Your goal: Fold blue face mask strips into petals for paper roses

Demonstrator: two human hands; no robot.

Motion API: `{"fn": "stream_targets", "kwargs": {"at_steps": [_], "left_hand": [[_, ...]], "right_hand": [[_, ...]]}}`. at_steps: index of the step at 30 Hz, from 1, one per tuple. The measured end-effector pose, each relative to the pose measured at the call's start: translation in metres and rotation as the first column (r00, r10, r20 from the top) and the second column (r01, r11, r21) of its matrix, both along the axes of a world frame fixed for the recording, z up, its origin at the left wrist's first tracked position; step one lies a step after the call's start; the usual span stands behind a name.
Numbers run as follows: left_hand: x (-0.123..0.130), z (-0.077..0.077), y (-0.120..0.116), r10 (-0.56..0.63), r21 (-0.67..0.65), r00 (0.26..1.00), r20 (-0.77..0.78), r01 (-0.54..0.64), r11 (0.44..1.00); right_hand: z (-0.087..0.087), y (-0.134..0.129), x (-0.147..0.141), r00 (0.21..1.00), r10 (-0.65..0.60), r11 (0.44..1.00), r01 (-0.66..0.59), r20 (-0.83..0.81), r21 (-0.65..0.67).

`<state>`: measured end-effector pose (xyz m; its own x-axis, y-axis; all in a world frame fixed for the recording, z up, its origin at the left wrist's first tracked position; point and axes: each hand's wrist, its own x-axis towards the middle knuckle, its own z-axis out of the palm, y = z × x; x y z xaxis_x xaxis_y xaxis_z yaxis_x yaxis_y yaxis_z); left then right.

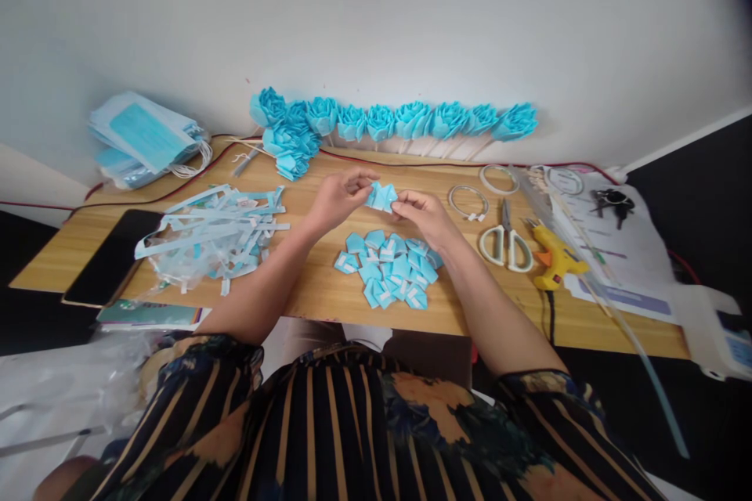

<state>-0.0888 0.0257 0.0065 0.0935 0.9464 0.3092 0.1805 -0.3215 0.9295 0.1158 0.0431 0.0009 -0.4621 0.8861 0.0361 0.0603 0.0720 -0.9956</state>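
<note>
Between my two hands, a small folded blue piece (381, 196) is held just above the wooden table. My left hand (341, 202) pinches its left edge, and my right hand (424, 215) grips its right edge between thumb and fingers. Right below them on the table lies a loose pile of folded blue pieces (400, 267), some with white strips showing. Along the wall behind stands a row of blue flowers (413, 120) on thin sticks, with more of them bunched at the left end.
Cut strips (217, 233), a black phone (114, 257) and a stack of masks (146, 135) are on the left. Scissors (505, 243), a yellow glue gun (555, 257), wire rolls (467, 202), papers and keys (614, 203) are on the right. A red cable runs behind.
</note>
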Motion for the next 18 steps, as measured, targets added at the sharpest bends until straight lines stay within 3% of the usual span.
{"fn": "stream_targets", "kwargs": {"at_steps": [18], "left_hand": [[0.0019, -0.0004, -0.0002, -0.021, -0.001, 0.996, 0.082, 0.021, 1.0]], "right_hand": [[0.0, 0.0001, -0.0006, 1.0, -0.017, 1.0, 0.017, -0.002, -0.015]]}}
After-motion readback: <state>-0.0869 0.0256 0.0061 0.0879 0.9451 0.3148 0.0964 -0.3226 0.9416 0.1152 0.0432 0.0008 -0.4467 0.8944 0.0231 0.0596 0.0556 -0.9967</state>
